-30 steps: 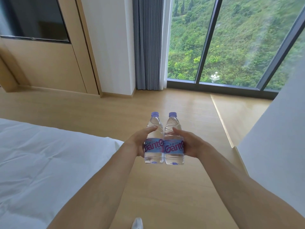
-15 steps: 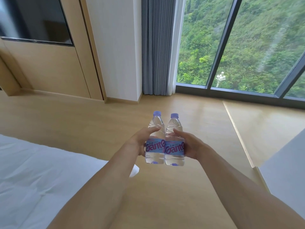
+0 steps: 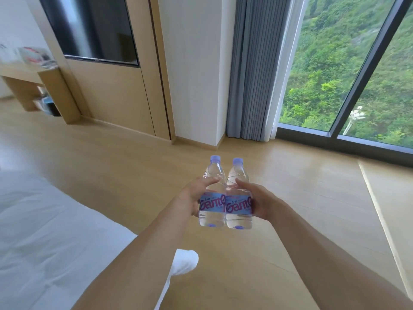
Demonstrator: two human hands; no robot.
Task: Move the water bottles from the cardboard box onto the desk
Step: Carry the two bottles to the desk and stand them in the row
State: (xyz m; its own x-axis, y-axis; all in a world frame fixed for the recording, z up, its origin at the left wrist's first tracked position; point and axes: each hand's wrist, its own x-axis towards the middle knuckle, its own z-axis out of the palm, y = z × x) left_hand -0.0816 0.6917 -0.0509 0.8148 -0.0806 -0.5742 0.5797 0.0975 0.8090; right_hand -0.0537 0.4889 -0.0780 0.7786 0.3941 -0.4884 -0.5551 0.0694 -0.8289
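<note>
floor: pale wood | window: green hillside (daylit) | curtain: grey | bed: white

The two water bottles are clear, glossy plastic with ribbed shoulders, pale lilac plastic caps and smooth printed film labels. The floor is light wood planking with a soft satin sheen. At nine o'clock the bed wears matt white cloth, lightly creased. At twelve o'clock hangs a grey pleated fabric curtain; beside it the wall panels are smooth pale wood, and the dark screen is glossy and reflective.
</note>
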